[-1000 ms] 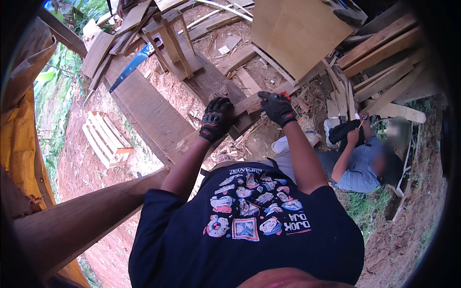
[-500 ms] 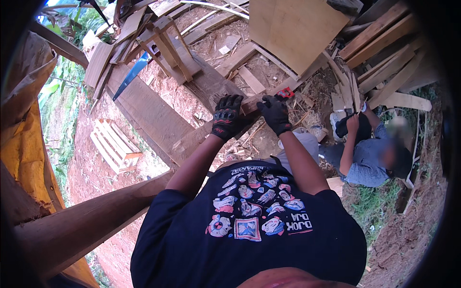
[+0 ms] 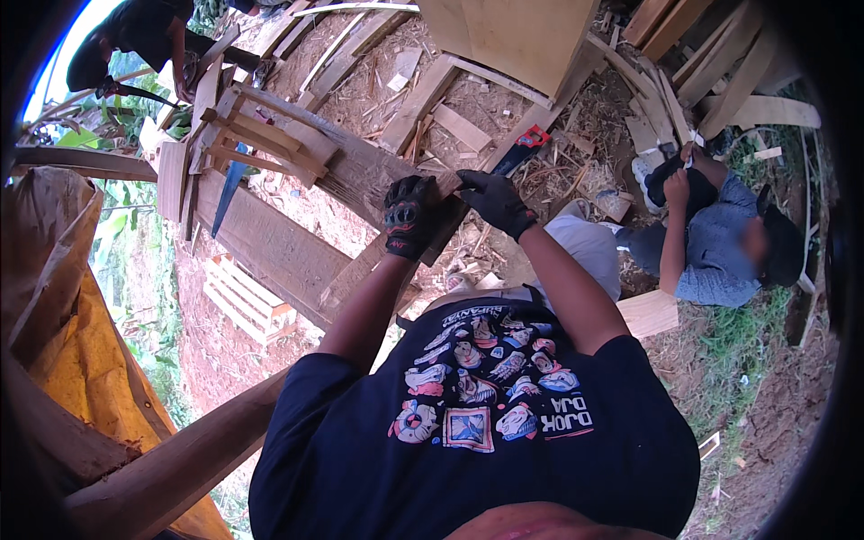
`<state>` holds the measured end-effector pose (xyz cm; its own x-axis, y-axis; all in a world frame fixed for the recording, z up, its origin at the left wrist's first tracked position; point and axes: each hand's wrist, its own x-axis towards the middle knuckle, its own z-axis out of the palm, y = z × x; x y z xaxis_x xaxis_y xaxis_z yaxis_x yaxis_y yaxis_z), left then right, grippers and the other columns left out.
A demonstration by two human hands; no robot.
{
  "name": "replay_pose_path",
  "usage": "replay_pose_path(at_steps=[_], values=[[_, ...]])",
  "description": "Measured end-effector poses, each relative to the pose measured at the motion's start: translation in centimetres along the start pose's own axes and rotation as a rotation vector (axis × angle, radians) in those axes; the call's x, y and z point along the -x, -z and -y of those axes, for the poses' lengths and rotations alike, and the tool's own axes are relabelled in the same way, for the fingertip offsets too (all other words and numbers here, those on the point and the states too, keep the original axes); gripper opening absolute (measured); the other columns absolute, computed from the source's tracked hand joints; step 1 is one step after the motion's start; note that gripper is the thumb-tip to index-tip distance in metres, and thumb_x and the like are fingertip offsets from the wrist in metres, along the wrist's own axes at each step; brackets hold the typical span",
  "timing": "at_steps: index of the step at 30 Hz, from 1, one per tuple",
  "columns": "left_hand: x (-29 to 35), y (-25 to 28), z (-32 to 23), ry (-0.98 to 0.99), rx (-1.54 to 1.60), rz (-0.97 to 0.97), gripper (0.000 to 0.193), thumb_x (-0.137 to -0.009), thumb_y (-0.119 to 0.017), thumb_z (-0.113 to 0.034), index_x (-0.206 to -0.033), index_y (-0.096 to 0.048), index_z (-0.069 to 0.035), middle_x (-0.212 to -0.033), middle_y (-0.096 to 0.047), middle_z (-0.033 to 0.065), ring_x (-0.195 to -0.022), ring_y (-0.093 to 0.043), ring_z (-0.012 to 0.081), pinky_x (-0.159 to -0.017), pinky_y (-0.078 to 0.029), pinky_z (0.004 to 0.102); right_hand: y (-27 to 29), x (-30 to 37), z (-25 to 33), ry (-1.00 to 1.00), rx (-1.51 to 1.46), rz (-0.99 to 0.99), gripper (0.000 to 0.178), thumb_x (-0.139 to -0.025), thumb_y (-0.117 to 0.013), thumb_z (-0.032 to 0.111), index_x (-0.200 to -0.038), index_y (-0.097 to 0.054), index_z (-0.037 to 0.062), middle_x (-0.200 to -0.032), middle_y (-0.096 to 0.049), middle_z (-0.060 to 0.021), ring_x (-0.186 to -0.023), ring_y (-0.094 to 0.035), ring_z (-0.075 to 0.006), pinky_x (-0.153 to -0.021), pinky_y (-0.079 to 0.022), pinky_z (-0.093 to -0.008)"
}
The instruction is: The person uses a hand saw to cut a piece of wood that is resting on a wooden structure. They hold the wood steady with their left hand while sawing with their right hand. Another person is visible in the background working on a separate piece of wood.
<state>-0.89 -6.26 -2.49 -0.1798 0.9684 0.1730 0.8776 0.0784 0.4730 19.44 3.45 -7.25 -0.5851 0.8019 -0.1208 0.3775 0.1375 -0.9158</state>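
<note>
L. hand [image 3: 409, 216] (black glove): fingers curled over wood strip [image 3: 447, 184], held near its end, above plank [image 3: 360, 171]. R. hand [image 3: 495, 202] (same glove): index fingertip laid at strip's end; whether a grip is made can't be told, underside being hidden. Strip thus seen btwn both hands. Just beyond R. hand, up & to the rt., red-handled saw [image 3: 515, 160] is laid. On plank's far part, wood frame [image 3: 286, 151] is carried; blue saw [image 3: 230, 192] is set beside it, over wide board [image 3: 283, 236]. Slatted crate [image 3: 275, 321] placed on ground, lower lt. Co-workers: one seated, rt. [image 3: 715, 261]; one bent over, upper lt. [image 3: 148, 31].
</note>
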Motion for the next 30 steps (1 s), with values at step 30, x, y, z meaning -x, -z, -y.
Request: replay_pose_path(at_steps=[30], values=[[0.2,-2.4,0.6,-0.077,-0.285,0.055,0.072,-0.086,-0.092,-0.045,-0.141,-0.066,-0.008,-0.133,-0.065,0.0192,-0.131,-0.059,0.0458,-0.115,-0.045,0.0624,14.9,-1.8,-40.8,-0.361,0.896,0.221,0.027,-0.1,-0.072,0.03,-0.11,-0.085,0.0092,-0.095,-0.083,-0.0119,-0.076,-0.08,-0.0278,-0.066,-0.062,-0.0437]])
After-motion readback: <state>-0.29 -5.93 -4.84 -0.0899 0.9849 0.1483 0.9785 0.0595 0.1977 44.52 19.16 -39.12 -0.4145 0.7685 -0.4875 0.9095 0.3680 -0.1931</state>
